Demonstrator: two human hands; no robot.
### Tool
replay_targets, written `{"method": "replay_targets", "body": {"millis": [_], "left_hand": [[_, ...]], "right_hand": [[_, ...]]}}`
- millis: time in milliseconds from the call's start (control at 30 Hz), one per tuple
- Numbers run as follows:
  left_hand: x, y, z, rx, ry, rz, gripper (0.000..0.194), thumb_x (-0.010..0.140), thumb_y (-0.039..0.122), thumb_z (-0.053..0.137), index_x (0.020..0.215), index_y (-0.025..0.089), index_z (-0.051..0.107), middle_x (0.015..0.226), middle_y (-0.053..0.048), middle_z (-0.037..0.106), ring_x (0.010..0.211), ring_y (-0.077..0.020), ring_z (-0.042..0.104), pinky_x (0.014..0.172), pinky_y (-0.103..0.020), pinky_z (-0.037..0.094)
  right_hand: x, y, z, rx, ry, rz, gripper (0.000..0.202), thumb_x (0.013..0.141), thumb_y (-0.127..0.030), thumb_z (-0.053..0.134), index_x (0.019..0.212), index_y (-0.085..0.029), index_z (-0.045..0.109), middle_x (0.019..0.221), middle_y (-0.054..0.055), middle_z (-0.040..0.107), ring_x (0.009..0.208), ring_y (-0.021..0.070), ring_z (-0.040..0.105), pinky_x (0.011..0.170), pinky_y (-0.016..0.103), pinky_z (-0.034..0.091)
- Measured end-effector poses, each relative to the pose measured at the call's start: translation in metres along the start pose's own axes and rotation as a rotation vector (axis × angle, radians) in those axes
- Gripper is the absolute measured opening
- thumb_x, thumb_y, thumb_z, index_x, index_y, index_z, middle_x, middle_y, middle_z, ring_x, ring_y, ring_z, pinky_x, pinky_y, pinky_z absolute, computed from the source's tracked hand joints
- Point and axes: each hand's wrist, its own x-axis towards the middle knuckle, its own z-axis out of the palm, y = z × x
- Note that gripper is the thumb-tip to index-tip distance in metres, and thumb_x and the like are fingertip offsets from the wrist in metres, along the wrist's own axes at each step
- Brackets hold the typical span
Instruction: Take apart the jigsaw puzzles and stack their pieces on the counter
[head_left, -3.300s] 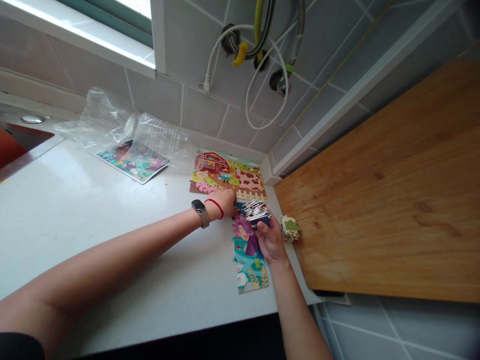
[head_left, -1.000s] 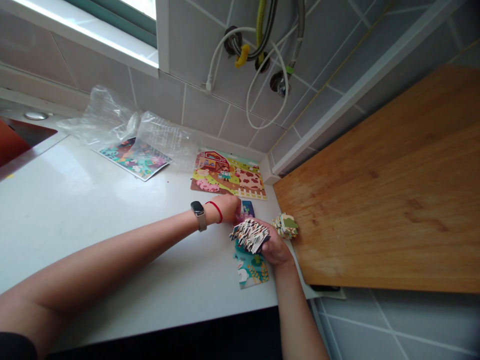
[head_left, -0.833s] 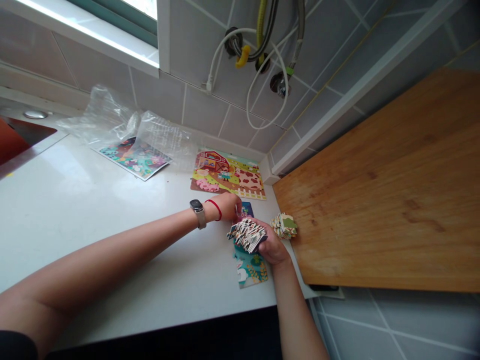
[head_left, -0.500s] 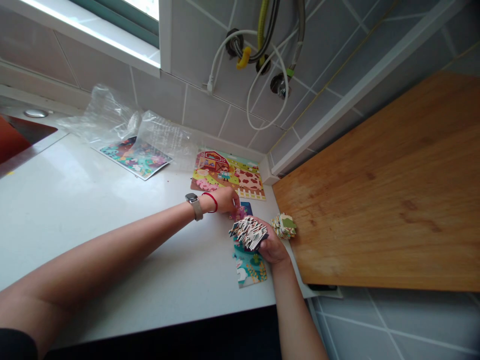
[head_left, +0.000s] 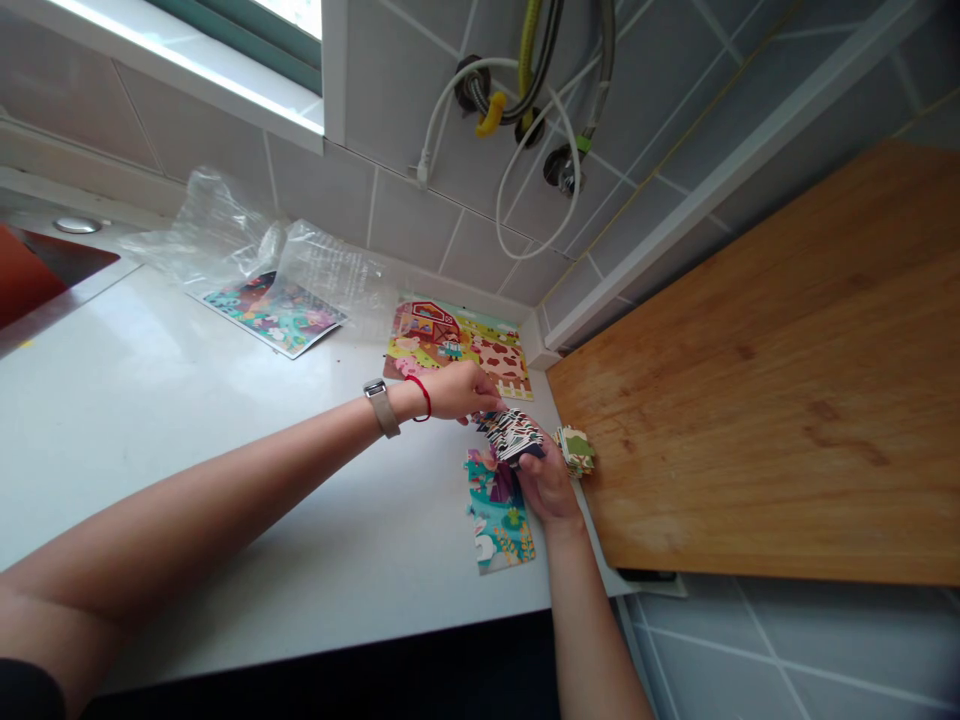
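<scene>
My right hand [head_left: 549, 484] is wrapped round a thick stack of puzzle pieces [head_left: 514, 437], tilted with the edges facing up. At the far end of that stack is my left hand [head_left: 466, 390], its fingers bent together; whether a piece is between them is too small to tell. Below the stack lies a partly joined teal puzzle [head_left: 501, 530] with a white rabbit and a frog, its upper part covered by the stack. A farm puzzle [head_left: 499, 360] with a barn and a cow lies behind my left hand.
A second pile of pieces [head_left: 576, 452] sits beside the upright wooden board [head_left: 765, 400] at the right. A colourful picture card [head_left: 292, 322] lies partly under clear plastic bags [head_left: 330, 262] by the wall.
My left hand has moved right and slightly up, from the puzzle to the stack. The stack in my right hand has shifted up and right, uncovering more of the teal puzzle.
</scene>
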Motion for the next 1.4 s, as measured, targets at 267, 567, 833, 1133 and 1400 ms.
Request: {"method": "replay_targets", "body": {"millis": [267, 567, 833, 1133, 1400], "left_hand": [[0.005, -0.008, 0.000, -0.314, 0.037, -0.164, 0.047, 0.098, 0.053, 0.045, 0.117, 0.016, 0.066, 0.085, -0.008, 0.075, 0.071, -0.0161, 0.071, 0.063, -0.025, 0.056], [-0.009, -0.012, 0.044, 0.571, -0.121, -0.127, 0.057, 0.058, 0.053, 0.087, 0.104, 0.022, 0.073, 0.099, -0.013, 0.076, 0.095, -0.0313, 0.071, 0.075, -0.032, 0.052], [-0.006, -0.015, 0.046, 0.519, -0.025, -0.110, 0.030, 0.064, 0.038, 0.085, 0.084, 0.020, 0.072, 0.095, -0.010, 0.076, 0.090, -0.0285, 0.071, 0.071, -0.031, 0.051], [0.000, -0.023, 0.000, -0.055, 0.010, -0.186, 0.019, 0.076, 0.029, 0.074, 0.088, 0.017, 0.065, 0.073, -0.004, 0.076, 0.066, -0.0180, 0.073, 0.056, -0.023, 0.054], [-0.003, -0.008, -0.003, -0.180, 0.052, -0.042, 0.018, 0.081, 0.026, 0.067, 0.095, 0.016, 0.067, 0.080, -0.005, 0.074, 0.075, -0.0184, 0.073, 0.055, -0.023, 0.059]], "right_hand": [[-0.001, -0.001, -0.003, 0.071, 0.043, -0.051, 0.072, 0.062, -0.035, 0.092, 0.126, -0.025, 0.064, 0.119, 0.007, 0.074, 0.111, 0.0271, 0.069, 0.110, 0.048, 0.048], [-0.001, -0.003, -0.009, 0.155, 0.093, -0.071, 0.064, 0.062, -0.047, 0.091, 0.119, -0.032, 0.067, 0.127, 0.005, 0.071, 0.127, 0.0319, 0.060, 0.114, 0.064, 0.039], [-0.003, -0.002, -0.012, 0.160, 0.058, -0.061, 0.064, 0.063, -0.048, 0.090, 0.120, -0.032, 0.066, 0.129, 0.004, 0.070, 0.126, 0.0302, 0.061, 0.114, 0.060, 0.041], [-0.001, -0.006, -0.001, 0.032, 0.062, -0.037, 0.070, 0.062, -0.037, 0.091, 0.125, -0.024, 0.064, 0.118, 0.007, 0.074, 0.110, 0.0274, 0.068, 0.105, 0.044, 0.052], [0.001, -0.002, -0.001, -0.010, 0.050, -0.027, 0.072, 0.064, -0.033, 0.089, 0.130, -0.022, 0.062, 0.117, 0.007, 0.074, 0.103, 0.0243, 0.070, 0.099, 0.038, 0.053]]}}
